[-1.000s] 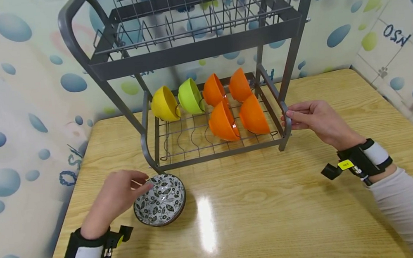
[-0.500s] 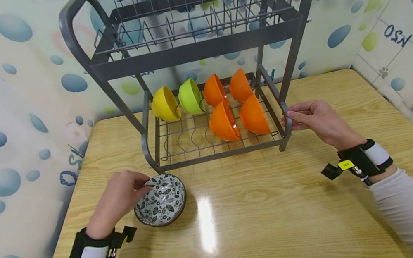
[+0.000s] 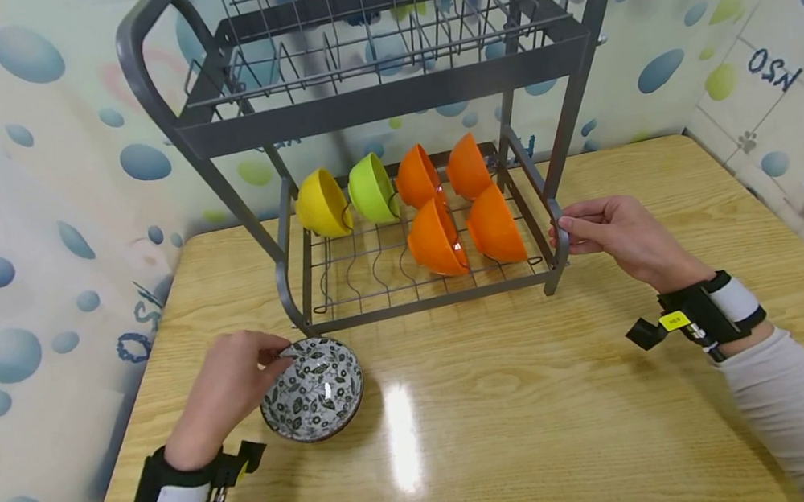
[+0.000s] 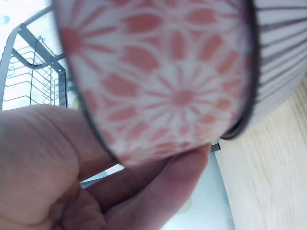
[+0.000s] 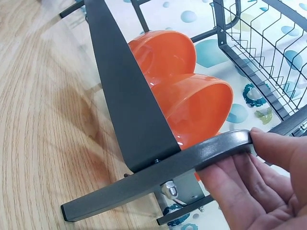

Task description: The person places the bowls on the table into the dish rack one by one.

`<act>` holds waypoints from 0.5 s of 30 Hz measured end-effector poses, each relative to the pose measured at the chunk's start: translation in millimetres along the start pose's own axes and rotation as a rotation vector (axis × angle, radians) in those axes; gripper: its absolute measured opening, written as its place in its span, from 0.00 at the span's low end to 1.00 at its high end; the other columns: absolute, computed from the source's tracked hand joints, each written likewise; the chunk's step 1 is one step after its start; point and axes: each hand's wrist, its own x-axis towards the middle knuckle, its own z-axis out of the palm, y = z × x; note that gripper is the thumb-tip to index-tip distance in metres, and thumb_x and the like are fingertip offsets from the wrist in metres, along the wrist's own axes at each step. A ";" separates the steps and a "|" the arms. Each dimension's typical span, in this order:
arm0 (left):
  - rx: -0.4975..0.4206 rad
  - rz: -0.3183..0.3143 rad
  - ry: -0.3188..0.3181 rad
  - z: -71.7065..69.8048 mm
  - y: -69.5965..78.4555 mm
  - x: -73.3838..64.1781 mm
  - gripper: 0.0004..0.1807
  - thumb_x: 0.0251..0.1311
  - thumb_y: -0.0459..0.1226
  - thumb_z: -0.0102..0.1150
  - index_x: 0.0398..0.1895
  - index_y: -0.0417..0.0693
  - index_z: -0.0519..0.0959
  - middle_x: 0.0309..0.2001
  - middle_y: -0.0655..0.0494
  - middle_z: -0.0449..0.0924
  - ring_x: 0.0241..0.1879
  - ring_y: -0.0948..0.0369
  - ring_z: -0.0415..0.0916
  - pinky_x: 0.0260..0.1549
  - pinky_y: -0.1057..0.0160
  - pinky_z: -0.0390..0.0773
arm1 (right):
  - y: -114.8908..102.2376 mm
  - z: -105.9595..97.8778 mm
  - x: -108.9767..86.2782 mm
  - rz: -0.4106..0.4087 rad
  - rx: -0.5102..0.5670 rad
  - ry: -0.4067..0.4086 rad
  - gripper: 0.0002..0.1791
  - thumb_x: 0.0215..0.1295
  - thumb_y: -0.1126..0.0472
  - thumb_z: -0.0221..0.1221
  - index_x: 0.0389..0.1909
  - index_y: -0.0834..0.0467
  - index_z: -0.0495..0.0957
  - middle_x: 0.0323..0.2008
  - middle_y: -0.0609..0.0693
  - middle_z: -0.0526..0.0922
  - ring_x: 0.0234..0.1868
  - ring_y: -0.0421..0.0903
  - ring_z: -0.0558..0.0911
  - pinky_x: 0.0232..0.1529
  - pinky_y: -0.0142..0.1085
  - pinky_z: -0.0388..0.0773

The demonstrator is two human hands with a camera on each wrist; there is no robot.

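Observation:
Near the table's left front, my left hand (image 3: 236,380) pinches the upper left rim of a bowl (image 3: 314,393) with a black-and-white leaf pattern inside. In the left wrist view its outside (image 4: 180,96) shows red flowers and a dark rim. Against it on the right is a second bowl (image 4: 283,52) with dark stripes on white; the head view hides most of it. My right hand (image 3: 622,234) grips the curved right front end of the grey dish rack (image 3: 387,99). In the right wrist view, the thumb and fingers (image 5: 235,184) are around that bar (image 5: 211,148).
On the rack's lower tier, a yellow bowl (image 3: 322,204), a green bowl (image 3: 372,189) and several orange bowls (image 3: 436,240) stand on edge between wires. The upper wire tier (image 3: 382,43) overhangs them. A patterned wall (image 3: 62,195) borders the wooden table (image 3: 534,416) behind and at left.
My left thumb has come down onto the bowl's rim and pinches it. The patterned bowl has shifted slightly, and its inner reflections differ. My right hand stays on the rack.

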 end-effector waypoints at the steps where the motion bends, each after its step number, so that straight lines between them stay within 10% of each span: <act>1: 0.001 -0.002 0.003 -0.6 0.7 0.0 0.08 0.51 0.31 0.67 0.36 0.41 0.86 0.33 0.48 0.87 0.29 0.58 0.81 0.28 0.56 0.81 | -0.1 0.0 0.0 0.002 0.001 0.002 0.20 0.64 0.56 0.59 0.51 0.66 0.78 0.40 0.51 0.87 0.40 0.42 0.86 0.43 0.32 0.82; 15: 0.007 0.003 0.058 -3.7 6.5 0.2 0.07 0.55 0.30 0.63 0.35 0.41 0.87 0.31 0.47 0.87 0.26 0.62 0.80 0.22 0.63 0.78 | 0.6 -0.1 0.5 0.000 -0.018 0.010 0.21 0.64 0.55 0.59 0.51 0.67 0.77 0.40 0.51 0.87 0.40 0.42 0.86 0.43 0.32 0.82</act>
